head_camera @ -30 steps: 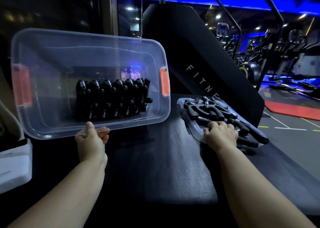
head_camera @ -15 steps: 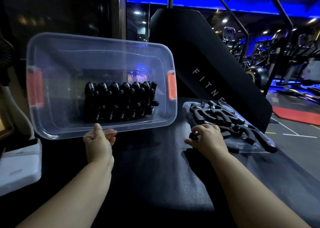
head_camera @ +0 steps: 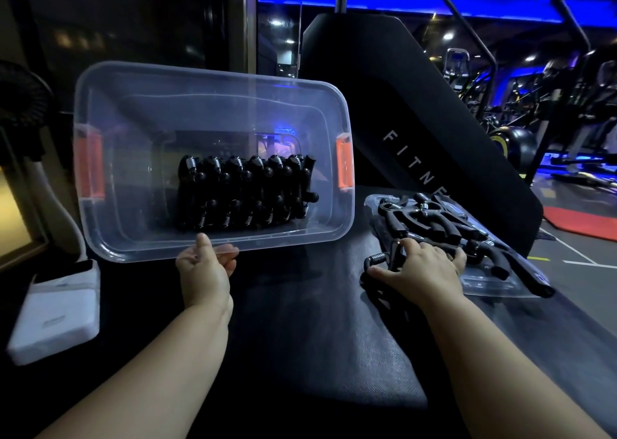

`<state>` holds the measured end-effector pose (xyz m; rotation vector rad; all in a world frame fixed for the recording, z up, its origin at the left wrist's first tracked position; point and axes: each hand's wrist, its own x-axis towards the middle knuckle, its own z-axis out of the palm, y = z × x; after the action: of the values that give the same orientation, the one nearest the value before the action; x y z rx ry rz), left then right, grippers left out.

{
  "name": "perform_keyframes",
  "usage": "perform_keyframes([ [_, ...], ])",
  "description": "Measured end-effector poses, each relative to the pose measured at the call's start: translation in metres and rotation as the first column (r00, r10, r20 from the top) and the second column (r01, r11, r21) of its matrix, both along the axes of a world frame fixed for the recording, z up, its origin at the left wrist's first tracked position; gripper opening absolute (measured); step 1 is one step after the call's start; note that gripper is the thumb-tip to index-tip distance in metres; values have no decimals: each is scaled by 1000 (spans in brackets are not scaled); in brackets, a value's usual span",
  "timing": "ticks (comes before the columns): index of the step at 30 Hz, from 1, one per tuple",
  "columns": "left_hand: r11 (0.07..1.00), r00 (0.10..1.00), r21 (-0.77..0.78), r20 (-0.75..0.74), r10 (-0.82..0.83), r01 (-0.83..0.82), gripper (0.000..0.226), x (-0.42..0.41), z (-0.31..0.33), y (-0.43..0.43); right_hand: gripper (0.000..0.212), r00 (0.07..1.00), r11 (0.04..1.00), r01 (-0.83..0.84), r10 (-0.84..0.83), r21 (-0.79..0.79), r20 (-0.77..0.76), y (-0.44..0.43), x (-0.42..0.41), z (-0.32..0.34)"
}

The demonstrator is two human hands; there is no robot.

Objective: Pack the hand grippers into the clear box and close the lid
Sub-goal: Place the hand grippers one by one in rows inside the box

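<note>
The clear box [head_camera: 140,238] with orange latches is tipped up on its long side, its opening facing me. A row of several black hand grippers [head_camera: 245,193] is stacked inside along its lower wall. My left hand [head_camera: 207,265] pinches the box's near rim, thumb on top. To the right, the clear lid [head_camera: 494,281] lies flat on the black mat with several loose hand grippers [head_camera: 444,225] on it. My right hand [head_camera: 420,265] grips one black hand gripper [head_camera: 379,263] at the lid's near left edge, its spring coil showing beside my thumb.
A white power bank [head_camera: 55,315] lies at the mat's left edge. A black fan [head_camera: 23,111] stands far left. Behind the lid rises a black slanted pad with white lettering [head_camera: 434,131]. Gym machines stand on the floor to the right.
My right hand has slid left and toward me, drawing one gripper off the pile on the lid. My left hand keeps its hold on the tilted box.
</note>
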<state>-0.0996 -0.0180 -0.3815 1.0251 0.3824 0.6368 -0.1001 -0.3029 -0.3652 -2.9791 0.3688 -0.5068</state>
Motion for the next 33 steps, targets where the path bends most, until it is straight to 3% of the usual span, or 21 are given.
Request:
perform_keyframes([
  [6,1000,1000,3,5,0,0,18,1,0,1,118,998,998,-51,50,22,49,0,-1,4],
  [11,1000,1000,11,-8,-6,6,27,2,-1,1,103,983,995,-99,102,-27,154,8,-8,10],
  [18,1000,1000,13,-7,-8,8,23,3,-2,3,105,968,978,-150,174,-143,180,15,-11,16],
  [24,1000,1000,5,-8,-4,4,20,4,-2,3,90,929,964,-242,264,-113,260,30,-15,16],
  [30,1000,1000,-4,-5,2,-2,19,3,-1,1,92,894,916,-354,271,190,357,57,-25,25],
  [33,1000,1000,-2,-10,3,-3,19,2,-1,1,88,889,830,-403,254,386,382,69,-22,30],
])
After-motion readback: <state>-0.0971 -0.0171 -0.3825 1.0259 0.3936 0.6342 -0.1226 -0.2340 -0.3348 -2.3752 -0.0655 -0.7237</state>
